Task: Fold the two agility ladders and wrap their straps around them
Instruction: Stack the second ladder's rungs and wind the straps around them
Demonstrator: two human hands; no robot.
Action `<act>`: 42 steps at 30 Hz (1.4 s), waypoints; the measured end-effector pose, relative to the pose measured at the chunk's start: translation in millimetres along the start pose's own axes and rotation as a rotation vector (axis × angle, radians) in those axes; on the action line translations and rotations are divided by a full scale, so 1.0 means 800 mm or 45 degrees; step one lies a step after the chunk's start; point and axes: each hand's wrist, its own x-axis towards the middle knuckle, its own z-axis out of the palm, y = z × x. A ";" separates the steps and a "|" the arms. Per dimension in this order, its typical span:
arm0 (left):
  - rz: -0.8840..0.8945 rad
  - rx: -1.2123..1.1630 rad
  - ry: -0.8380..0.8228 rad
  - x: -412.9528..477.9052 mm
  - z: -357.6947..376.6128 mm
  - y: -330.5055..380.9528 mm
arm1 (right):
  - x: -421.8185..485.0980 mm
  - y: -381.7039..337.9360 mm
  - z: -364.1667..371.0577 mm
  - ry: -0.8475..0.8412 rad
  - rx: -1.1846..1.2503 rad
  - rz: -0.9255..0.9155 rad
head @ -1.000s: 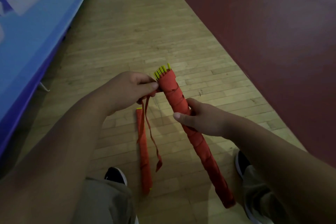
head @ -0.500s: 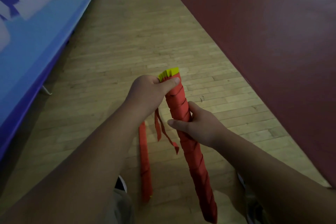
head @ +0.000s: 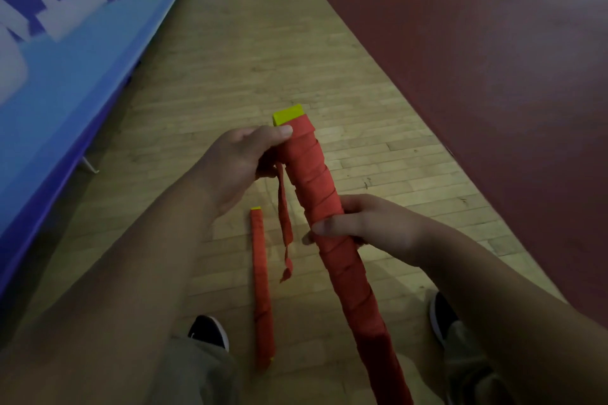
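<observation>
The pale wooden floor (head: 230,76) runs up the middle of the view, with a dark red surface (head: 477,59) covering the ground to its right and a blue banner (head: 65,59) with white lettering standing along its left edge. Above the floor, the held ladder (head: 316,181) is a long folded bundle wound in spiralling red strap, tilted so its far end points up and away and its near end drops out of view at the bottom. The second ladder (head: 261,289), thinner and also wrapped in red, lies flat on the boards just left of it, between the person's dark shoes (head: 209,330). The right hand (head: 368,223) grips the held ladder at mid-length, fingers curled behind and thumb across the front. The left hand (head: 237,164) clasps its upper end, thumb pressed on the top turn of the wrap. A loose strap end (head: 285,220) hangs from beneath that hand, dangling free. Yellow rung ends (head: 288,115) stick out of the top.
</observation>
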 end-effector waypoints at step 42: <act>-0.107 0.725 -0.115 -0.023 -0.010 0.014 | 0.000 0.016 0.005 0.158 -0.034 0.068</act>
